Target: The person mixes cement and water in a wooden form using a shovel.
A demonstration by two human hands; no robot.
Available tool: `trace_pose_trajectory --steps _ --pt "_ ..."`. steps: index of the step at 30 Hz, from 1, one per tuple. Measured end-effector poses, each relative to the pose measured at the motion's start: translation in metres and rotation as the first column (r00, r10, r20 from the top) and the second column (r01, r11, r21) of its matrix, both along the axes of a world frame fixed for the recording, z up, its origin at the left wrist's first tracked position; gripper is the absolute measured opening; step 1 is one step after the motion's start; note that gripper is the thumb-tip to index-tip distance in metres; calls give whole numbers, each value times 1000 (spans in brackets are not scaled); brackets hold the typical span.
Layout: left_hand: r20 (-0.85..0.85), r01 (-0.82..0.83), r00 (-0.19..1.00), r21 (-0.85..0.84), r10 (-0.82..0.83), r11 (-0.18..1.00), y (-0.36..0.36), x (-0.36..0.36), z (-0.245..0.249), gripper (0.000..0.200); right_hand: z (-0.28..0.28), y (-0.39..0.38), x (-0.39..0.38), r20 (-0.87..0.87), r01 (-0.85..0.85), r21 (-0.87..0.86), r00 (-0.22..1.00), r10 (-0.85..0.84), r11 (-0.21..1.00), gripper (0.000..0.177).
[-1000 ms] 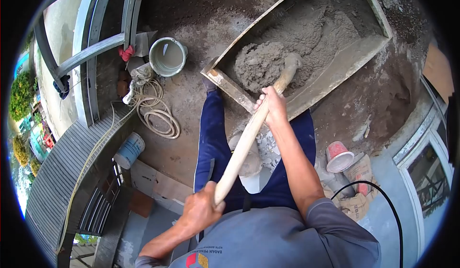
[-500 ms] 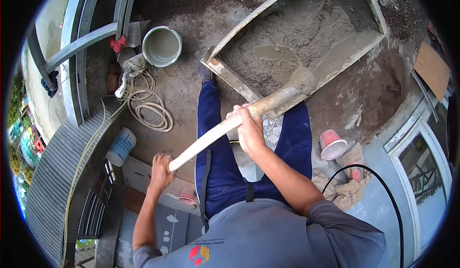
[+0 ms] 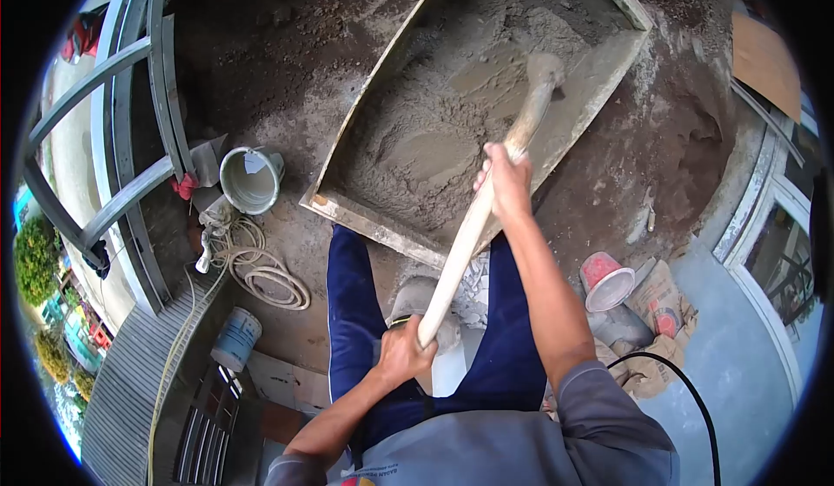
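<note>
Both my hands are closed around the pale wooden handle of a hoe. My left hand grips the butt end, low and close to my lap. Higher on the shaft is my right hand, just over the near part of a wooden mixing trough. Wet grey mortar lies spread in the trough. The hoe's far end is caked with mortar and sits over the mix towards the right side. Its blade cannot be made out.
A bucket of greyish water stands left of the trough, beside a coiled hose. A white tub is nearer on the left. To my right are a red bucket and paper sacks. Metal framing rises at left.
The hoe's far end has moved away from me, deeper over the trough, and the handle points more steeply forward. My left hand has swung right towards my lap; my right hand has reached forward.
</note>
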State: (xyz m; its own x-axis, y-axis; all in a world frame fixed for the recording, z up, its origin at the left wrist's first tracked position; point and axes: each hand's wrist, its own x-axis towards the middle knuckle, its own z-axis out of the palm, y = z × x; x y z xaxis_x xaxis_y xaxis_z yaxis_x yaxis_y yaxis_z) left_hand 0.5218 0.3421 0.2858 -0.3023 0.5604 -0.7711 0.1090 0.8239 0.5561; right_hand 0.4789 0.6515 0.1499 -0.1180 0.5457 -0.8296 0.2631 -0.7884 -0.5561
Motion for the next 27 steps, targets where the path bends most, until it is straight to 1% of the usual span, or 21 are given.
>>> trace_pose_trajectory --steps 1,2,3,4,6,7,9,12,13,14,16,17,19,20,23,27 --pt "67 -34 997 42 32 999 36 -10 -17 37 5 44 -18 4 -38 77 999 38 996 19" --pt "109 -102 990 86 92 991 77 -24 -35 40 -12 87 -28 -48 -76 154 995 84 985 20" --pt "203 -170 968 115 144 979 121 -43 -52 40 -23 127 -46 -42 -95 215 993 107 972 24" --pt "189 -174 972 156 143 972 157 -58 -73 37 -48 168 -60 -21 -135 263 989 145 955 24" --pt "109 -249 967 242 229 938 214 -72 -123 34 -88 232 -89 -15 -207 333 974 225 920 25" --pt "88 -253 967 249 238 935 232 -80 -142 33 -105 255 -103 4 -203 345 977 215 916 25" --pt "45 -253 967 262 250 931 260 -95 -173 33 -129 279 -121 49 -194 363 981 189 911 26" --pt "9 -213 976 248 217 945 271 -98 -204 31 -161 287 -127 42 -179 380 983 177 907 29" --pt "32 -240 971 223 239 945 274 -93 -198 30 -161 286 -126 77 -213 342 977 198 915 32" --pt "90 -291 956 192 278 937 276 -84 -185 30 -160 282 -128 115 -259 378 966 233 889 34" --pt "178 -388 915 145 362 910 278 -67 -154 30 -152 272 -127 206 -397 299 915 348 868 36" --pt "182 -445 889 138 419 885 276 -54 -139 30 -147 259 -123 213 -439 262 895 393 859 35" --pt "170 -473 875 91 454 877 260 -36 -104 31 -142 232 -111 220 -526 193 846 486 828 35" --pt "173 -484 866 52 469 874 248 -31 -89 31 -141 212 -102 203 -511 147 853 480 847 34" --pt "174 -444 875 -83 451 892 195 -20 -56 32 -143 144 -67 155 -448 15 884 440 894 29" --pt "92 -329 932 -180 349 927 123 -5 -31 33 -157 49 -20 137 -334 -175 923 359 926 24"
